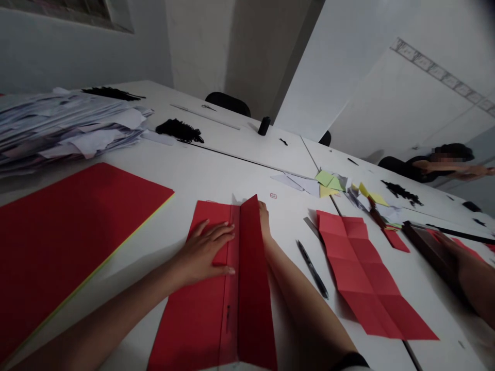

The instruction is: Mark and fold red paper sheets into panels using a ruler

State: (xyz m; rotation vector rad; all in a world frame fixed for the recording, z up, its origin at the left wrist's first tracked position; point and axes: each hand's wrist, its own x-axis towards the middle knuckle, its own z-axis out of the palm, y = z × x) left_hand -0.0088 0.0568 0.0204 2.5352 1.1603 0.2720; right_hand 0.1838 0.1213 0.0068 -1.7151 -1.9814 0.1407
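Note:
A sheet of red paper [185, 322] lies in front of me, its right side folded up into a standing flap [253, 288]. A clear ruler [231, 330] rests lengthwise on the sheet along the fold. My left hand [207, 252] is flat with fingers spread, pressing on the sheet and the ruler, fingertips near the flap. On the far side of the flap is my right hand [264, 219], against its upper part; the flap hides most of its fingers, so their grip does not show.
A red paper stack [77, 232] lies left, below heaped papers [77, 126]. To the right are a black pen [312, 269], a metal ruler [312, 226] and a creased red sheet [367, 273]. Black cord bundles [178, 130] lie farther back. Another person's hand [474, 268] is at far right.

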